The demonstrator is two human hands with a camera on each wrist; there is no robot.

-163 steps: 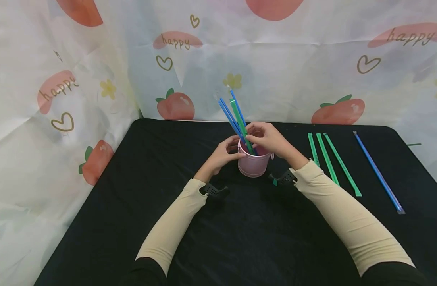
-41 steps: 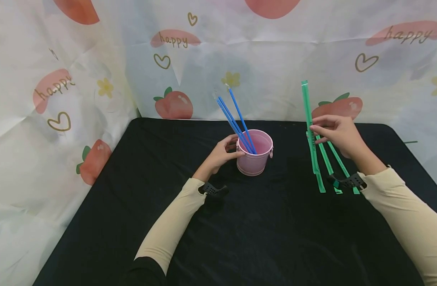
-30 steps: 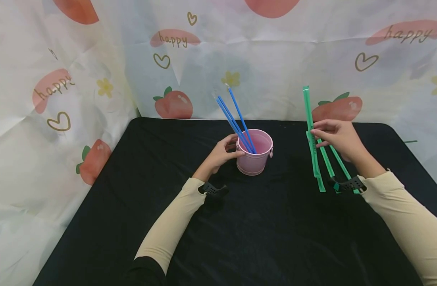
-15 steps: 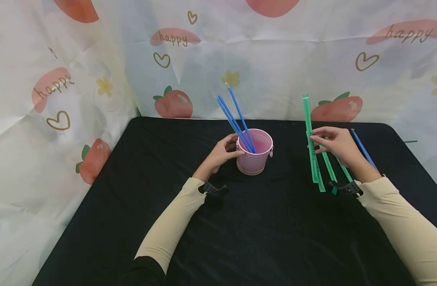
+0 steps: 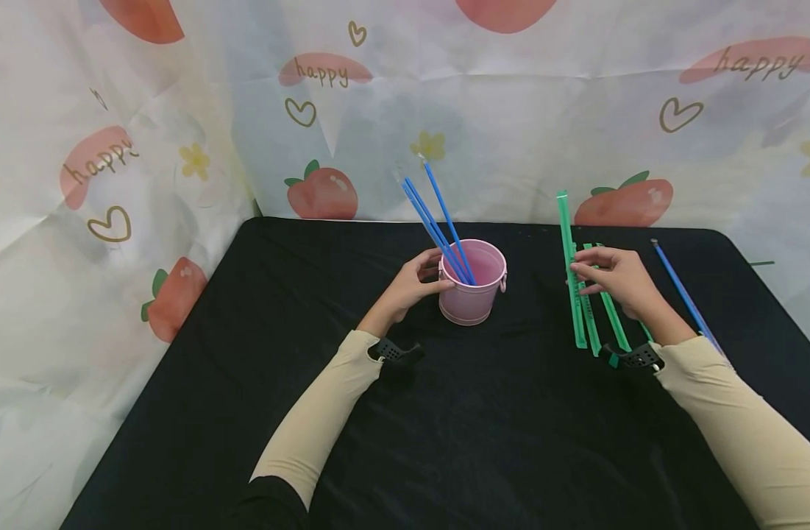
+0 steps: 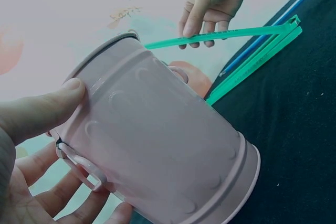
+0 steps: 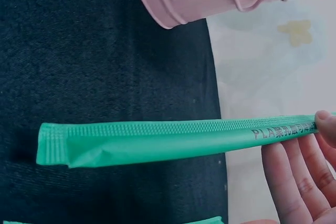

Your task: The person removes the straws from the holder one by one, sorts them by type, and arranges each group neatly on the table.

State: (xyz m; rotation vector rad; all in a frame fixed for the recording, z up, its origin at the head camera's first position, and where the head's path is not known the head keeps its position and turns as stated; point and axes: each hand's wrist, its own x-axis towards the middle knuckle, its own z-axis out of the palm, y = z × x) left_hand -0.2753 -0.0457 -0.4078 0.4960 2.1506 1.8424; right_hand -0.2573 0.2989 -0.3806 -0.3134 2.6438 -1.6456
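My left hand [image 5: 405,291] holds a small pink bucket [image 5: 469,303] by its left side, thumb at the rim and fingers round by the handle loop [image 6: 81,166]. The bucket stands upright, with several blue straws [image 5: 438,234] leaning left in it. Off to the right, my right hand [image 5: 619,283] pinches a green paper-wrapped straw [image 7: 152,142] between thumb and fingers. This straw is near upright in the head view, its lower end close over the black cloth. Beside it lie more green wrapped straws [image 5: 613,320], partly hidden behind the hand and wrist strap.
A blue straw [image 5: 683,287] in clear wrap lies at the right of the black-covered table [image 5: 352,442], partly behind the right sleeve. Behind the table hangs a pale printed curtain [image 5: 530,140].
My right hand has taken the green straw from the bucket over to the right, and in the last second has lowered it towards the other green straws. My left hand stays on the bucket.
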